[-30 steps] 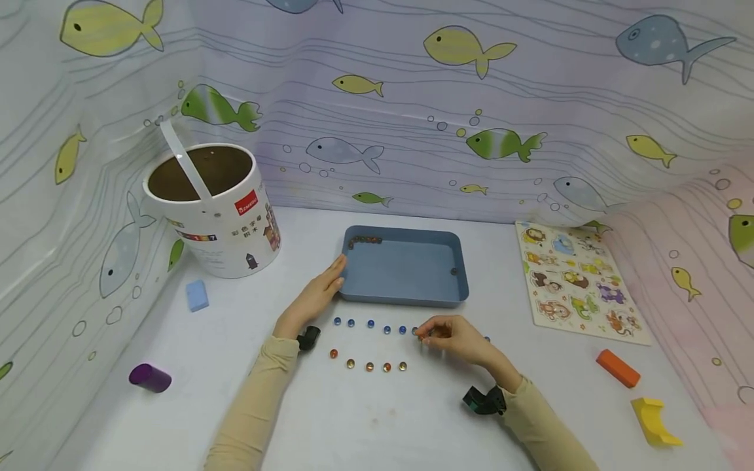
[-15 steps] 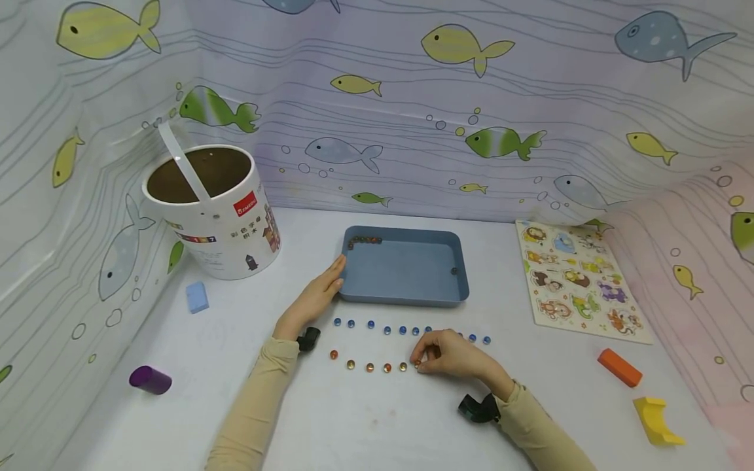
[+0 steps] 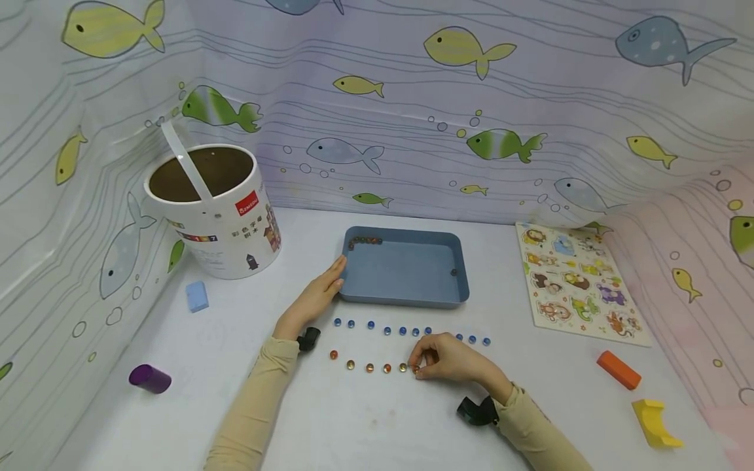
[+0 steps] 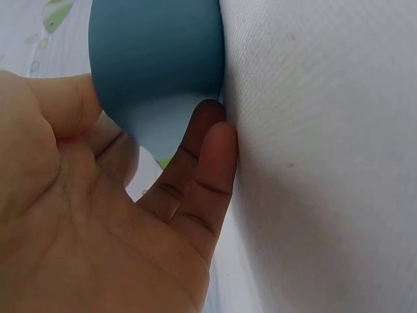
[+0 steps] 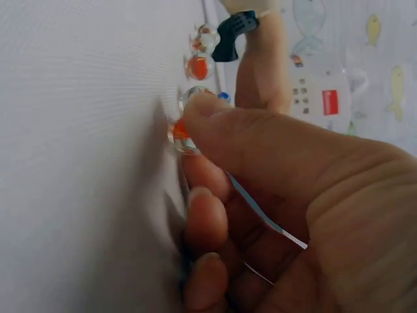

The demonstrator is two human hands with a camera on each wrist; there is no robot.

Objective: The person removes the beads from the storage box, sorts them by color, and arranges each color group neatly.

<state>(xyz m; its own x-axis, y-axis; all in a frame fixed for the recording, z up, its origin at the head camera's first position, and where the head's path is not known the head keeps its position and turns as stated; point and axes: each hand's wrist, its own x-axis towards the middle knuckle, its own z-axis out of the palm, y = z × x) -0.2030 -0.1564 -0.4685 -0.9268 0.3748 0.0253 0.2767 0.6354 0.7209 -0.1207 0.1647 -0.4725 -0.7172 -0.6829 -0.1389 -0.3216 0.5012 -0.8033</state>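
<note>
Pinching an orange marble [image 3: 415, 369] in right hand [image 3: 450, 358] at the orange row's end, left hand [image 3: 315, 294] flat against the blue tray [image 3: 406, 297], white bucket [image 3: 226, 229] bearing a red label, illegible.

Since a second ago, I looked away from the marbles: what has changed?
The right hand came from the blue row down to the orange row and now pinches an orange marble against the table at that row's right end. The left hand stayed against the blue tray; nothing else moved.
</note>
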